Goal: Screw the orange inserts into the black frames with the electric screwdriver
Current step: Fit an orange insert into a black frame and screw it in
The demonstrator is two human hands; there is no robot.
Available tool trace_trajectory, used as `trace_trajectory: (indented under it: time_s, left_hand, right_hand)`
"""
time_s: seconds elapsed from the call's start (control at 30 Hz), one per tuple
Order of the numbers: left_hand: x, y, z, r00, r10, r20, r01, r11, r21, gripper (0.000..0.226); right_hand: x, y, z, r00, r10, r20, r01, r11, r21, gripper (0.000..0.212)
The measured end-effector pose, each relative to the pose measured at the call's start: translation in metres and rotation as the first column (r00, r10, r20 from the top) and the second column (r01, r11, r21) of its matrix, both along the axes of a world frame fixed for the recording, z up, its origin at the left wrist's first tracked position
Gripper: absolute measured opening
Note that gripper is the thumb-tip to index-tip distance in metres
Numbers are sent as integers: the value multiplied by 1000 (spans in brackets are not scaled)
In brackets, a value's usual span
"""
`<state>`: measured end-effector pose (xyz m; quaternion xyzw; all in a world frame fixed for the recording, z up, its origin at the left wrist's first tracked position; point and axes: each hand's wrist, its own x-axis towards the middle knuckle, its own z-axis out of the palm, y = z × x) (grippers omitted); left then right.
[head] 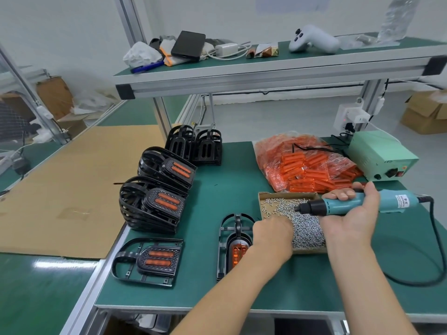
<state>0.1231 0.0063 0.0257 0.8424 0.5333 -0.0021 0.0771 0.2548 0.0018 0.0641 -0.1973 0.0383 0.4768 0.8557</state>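
The person's left hand (272,234) is reaching into the shallow cardboard tray of small silver screws (307,234), its fingers curled down out of sight, so whether they are pinching a screw cannot be told. The right hand (350,213) is gripping the teal electric screwdriver (358,204), which is lying level with its bit pointing left over the tray. The black plastic frame with its orange insert (233,247) is lying on the green table (205,291) just left of the tray, under the left wrist, long axis running away from the person.
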Motion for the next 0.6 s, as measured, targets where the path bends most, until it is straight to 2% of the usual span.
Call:
trace_trajectory:
  time_s: [0.07,0.13,0.2,0.27,0.33,0.47,0.53,0.6]
  left_hand:
    - [-4,0,-2,989,50,140,-51,999,2,21]
    - [-11,2,-6,907,143,397,-134,990,-52,6]
    - [-21,1,-8,736,273,619,-188,961,-201,13]
    - [-29,-1,-8,549,386,741,-180,921,-347,8]
    - [-36,-3,-10,369,465,804,-142,884,-446,8]
    - [-49,-11,-14,45,540,841,-27,842,-539,8]
    - [-54,-13,-13,-48,558,828,27,830,-558,9]
    - [-57,-15,-13,-87,560,824,57,829,-557,11]
  right_hand:
    - [-1,1,0,1000,-1,2,1,1000,-12,27]
    - [-2,1,-2,1000,-3,4,3,1000,-17,26]
    - [-3,2,-3,1000,-4,-2,4,1000,-12,25]
    - [-5,2,-3,1000,2,6,-2,1000,-10,25]
    - [-7,3,-3,1000,11,17,-11,1000,-10,26]
    - [-13,3,-4,1000,16,23,-15,999,-36,25]
    - [-16,3,-4,999,21,25,-20,999,-43,24]
    - [-18,3,-5,999,35,25,-34,999,-40,23]
